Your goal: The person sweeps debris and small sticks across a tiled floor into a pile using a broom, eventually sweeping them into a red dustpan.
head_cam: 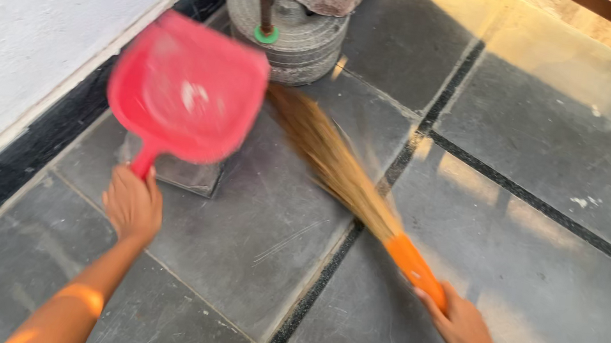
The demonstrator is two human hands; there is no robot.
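1. Near the white wall point(34, 26), the left hand point(133, 205) had its fingers wrapped around the handle of a red dustpan point(188, 98), which was lifted off the floor and tilted, its scoop facing the camera.
2. A few pale specks sat inside the dustpan, so some dirt seemed already gathered, though blur hid how much.
3. The right hand point(463, 324) had its fingers closed on the orange handle of a broom point(344, 175); the bristles slanted up toward the dustpan's right edge, near it, contact uncertain.
4. Small pale bits still lay on the dark floor tiles point(542, 289) at the right, well apart from the broom, so sweeping looked unfinished.
5. A round stone grinder point(295, 40) stood behind the dustpan, by the wall.
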